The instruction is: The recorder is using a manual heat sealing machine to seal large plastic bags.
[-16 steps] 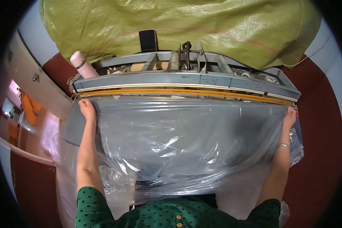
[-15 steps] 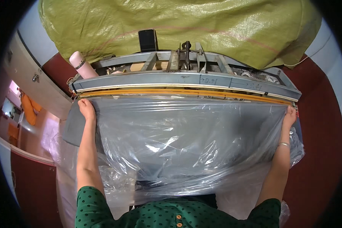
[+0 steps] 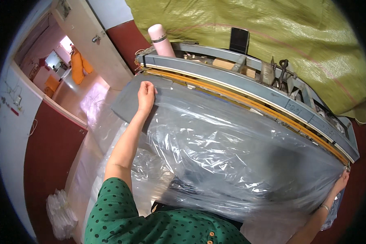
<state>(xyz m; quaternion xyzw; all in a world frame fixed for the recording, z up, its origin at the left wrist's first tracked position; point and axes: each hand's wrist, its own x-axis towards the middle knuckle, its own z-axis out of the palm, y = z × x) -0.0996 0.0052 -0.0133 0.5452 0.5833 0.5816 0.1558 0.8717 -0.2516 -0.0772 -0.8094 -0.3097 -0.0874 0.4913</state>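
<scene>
Well, from my remote seat the open door point(image 3: 94, 55) stood farthest left, then the exposed end of a grey board point(image 3: 127, 102), then the left hand point(image 3: 146, 96), its fingers curled together, pinching the near corner of the clear plastic film point(image 3: 221, 148); from that hand the film lay rightward, its long axis slanting down roughly along the orange strips point(image 3: 232, 96); at the far end I saw the right hand point(image 3: 340, 183) pinching the other corner, nearer those strips than the left hand was
</scene>
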